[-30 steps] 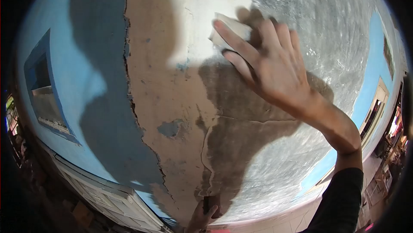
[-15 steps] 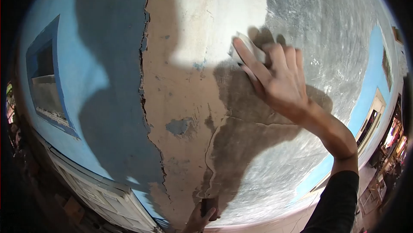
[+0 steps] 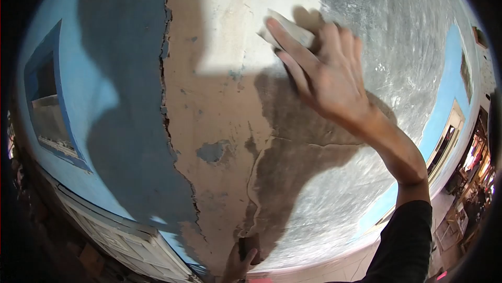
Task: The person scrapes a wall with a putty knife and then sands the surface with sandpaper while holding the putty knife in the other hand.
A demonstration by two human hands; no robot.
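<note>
Pale angular sheet (image 3: 295, 32) high on a blue, beige and grey wall (image 3: 214, 108), right hand (image 3: 334, 76) gripping it, fingers half bent, left hand (image 3: 238, 265) closed around a dark rectangular block (image 3: 253, 245) toward the lower edge.

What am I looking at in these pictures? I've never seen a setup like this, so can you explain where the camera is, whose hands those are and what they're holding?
There's no machine here: a person is using two bare hands. Every picture comes from one camera worn on the head, and its wide view makes things look curved.

The right hand reaches up, pinching a pale folded piece that seems to be against the wall. Low down, the left hand grips a dark brown block.

The wall has blue paint, a peach strip with a ragged edge, and a scuffed grey area. The dark shapes across it are shadows.
</note>
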